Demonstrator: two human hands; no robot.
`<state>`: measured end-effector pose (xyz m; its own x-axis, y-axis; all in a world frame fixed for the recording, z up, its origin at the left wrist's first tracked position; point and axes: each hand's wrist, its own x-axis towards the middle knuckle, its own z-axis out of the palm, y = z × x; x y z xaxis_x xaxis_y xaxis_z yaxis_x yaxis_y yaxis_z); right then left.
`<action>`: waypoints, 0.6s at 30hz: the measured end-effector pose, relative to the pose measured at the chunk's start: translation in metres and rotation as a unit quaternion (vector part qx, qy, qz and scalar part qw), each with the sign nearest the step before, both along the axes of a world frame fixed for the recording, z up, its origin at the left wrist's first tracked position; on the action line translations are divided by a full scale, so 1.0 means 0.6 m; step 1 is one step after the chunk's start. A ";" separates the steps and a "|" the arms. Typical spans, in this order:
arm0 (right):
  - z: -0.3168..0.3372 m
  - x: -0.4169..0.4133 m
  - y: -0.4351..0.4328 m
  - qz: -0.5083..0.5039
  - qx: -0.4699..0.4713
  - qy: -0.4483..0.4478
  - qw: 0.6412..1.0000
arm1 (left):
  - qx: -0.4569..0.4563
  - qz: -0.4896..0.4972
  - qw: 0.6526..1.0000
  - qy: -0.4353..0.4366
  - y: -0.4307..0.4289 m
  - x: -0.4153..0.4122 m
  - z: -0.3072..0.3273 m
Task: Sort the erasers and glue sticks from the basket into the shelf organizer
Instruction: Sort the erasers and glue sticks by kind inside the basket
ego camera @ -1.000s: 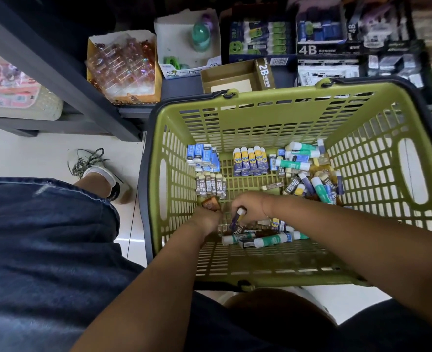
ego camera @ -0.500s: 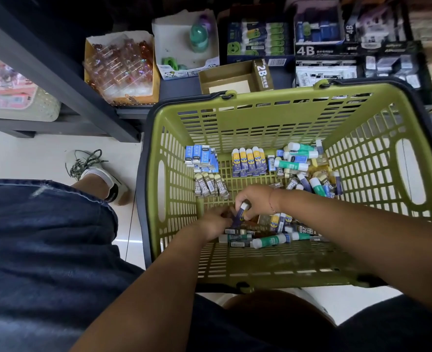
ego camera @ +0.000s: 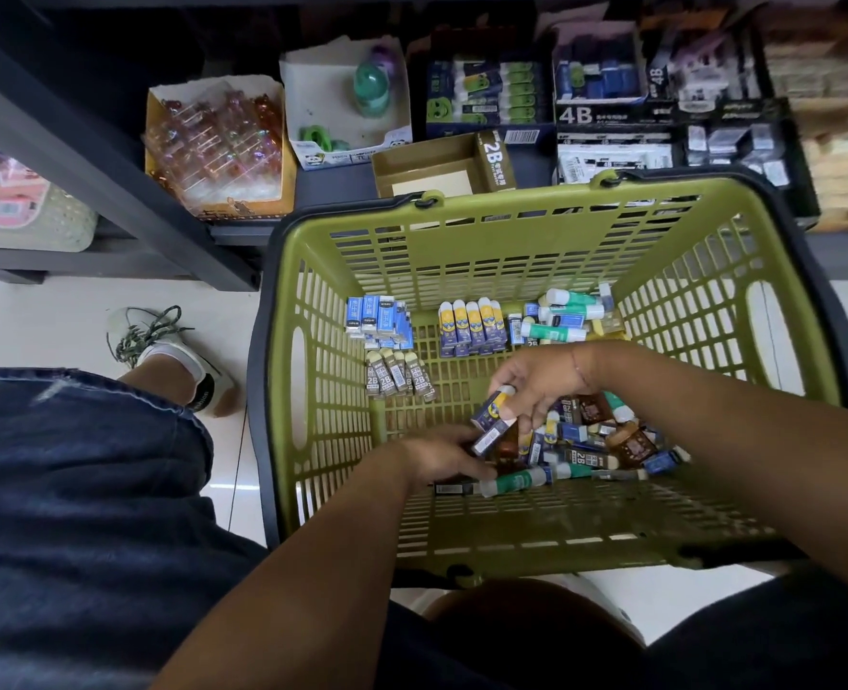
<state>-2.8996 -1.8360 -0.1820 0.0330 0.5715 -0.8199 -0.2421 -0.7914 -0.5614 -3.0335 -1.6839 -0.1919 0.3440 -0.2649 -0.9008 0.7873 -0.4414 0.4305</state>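
a: where's the eraser (ego camera: 492,421)?
b: inside the basket (ego camera: 461,261), pinched in the right hand (ego camera: 544,383) grip.
a: left hand (ego camera: 439,458)?
b: at the eraser's low end; grip clamped or not, can't tell.

A laced sneaker (ego camera: 163,351) rests on the pale floor (ego camera: 38,316) at left. Denim shorts (ego camera: 78,490) fill the lower left.

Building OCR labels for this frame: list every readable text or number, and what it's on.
"2B": flap of the open brown box on the shelf.
"4B": front of the black box.
"4B", sideways: side of the dark box behind it.
"2B": row of brown erasers in the green basket.
"2B": a loose brown eraser nearer the person.
Too blurred: blue and yellow eraser pinched by the right hand, all other packaging.
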 end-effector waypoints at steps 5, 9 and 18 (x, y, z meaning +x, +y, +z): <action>-0.005 0.016 -0.012 -0.221 -0.020 0.041 0.974 | 0.020 0.080 0.997 -0.012 0.011 0.002 -0.011; -0.002 0.061 -0.003 -0.267 -0.048 -0.036 0.962 | 0.038 0.102 0.993 -0.036 0.007 0.007 -0.010; 0.024 0.101 0.005 -0.061 -0.047 -0.095 0.992 | 0.094 0.224 0.942 -0.231 -0.023 0.104 0.035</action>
<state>-2.8387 -1.8328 -0.1678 0.2568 0.4755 -0.8414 -0.2361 -0.8133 -0.5317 -2.9713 -1.6975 -0.1706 0.7495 0.1502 -0.6447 0.6614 -0.2114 0.7197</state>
